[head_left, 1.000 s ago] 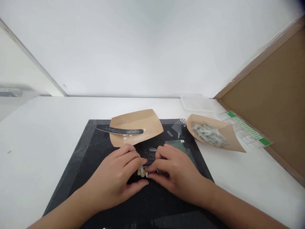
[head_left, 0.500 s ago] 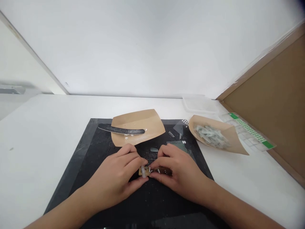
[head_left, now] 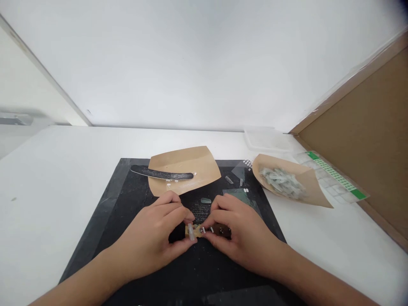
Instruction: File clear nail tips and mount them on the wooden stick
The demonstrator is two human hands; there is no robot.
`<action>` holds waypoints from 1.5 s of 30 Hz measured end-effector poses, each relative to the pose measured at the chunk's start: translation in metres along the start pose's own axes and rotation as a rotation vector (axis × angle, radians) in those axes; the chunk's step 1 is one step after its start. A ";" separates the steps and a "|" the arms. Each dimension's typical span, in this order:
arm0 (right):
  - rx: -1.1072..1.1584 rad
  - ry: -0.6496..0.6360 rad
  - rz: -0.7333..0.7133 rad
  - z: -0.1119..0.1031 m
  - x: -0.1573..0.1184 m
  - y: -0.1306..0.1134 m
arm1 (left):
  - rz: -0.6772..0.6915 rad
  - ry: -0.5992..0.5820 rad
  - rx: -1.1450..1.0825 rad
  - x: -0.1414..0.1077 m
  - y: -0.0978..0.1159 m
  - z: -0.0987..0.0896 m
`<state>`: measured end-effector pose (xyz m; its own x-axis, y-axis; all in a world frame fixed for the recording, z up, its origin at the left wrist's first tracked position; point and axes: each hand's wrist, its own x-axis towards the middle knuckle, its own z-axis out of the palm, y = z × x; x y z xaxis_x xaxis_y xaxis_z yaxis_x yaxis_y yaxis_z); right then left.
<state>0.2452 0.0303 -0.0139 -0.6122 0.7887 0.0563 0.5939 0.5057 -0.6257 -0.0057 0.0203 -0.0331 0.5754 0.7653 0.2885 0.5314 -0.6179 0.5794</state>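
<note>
Just above a black mat (head_left: 108, 238), both hands meet at a small tool with a dark brown, riveted body (head_left: 222, 230) and a yellowish end (head_left: 196, 230). My right hand (head_left: 237, 227) pinches the tool around its middle, thumb below and fingers above. My left hand (head_left: 159, 231) has thumb and fingertips at the ends of a clear false nail tip (head_left: 191, 232), which lies upright across the yellowish end. The exact kind of tool is unclear. Beyond the fingers a loose clear nail tip (head_left: 205, 200) lies on the mat.
A curved black nail file (head_left: 162, 173) rests on brown paper (head_left: 188, 159) with small white bits. To the right, another brown paper (head_left: 315, 193) holds a heap of clear nail tips (head_left: 282, 182). Near the cardboard wall (head_left: 360, 114) lies a green-edged clear packet (head_left: 338, 174).
My left fingertips have shifted slightly left and lower, showing more of the nail tip. The tool has turned or dipped a little in my right hand.
</note>
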 end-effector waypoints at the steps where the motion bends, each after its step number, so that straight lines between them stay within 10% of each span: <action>1: 0.000 0.000 0.000 0.001 0.000 0.000 | -0.009 -0.002 -0.012 0.000 0.000 0.000; 45: -0.012 -0.024 0.021 0.003 -0.001 0.001 | 0.081 0.028 -0.060 -0.001 -0.001 -0.006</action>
<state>0.2449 0.0288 -0.0167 -0.6116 0.7908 0.0243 0.6133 0.4933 -0.6168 -0.0102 0.0213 -0.0292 0.5968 0.7184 0.3574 0.4453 -0.6670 0.5973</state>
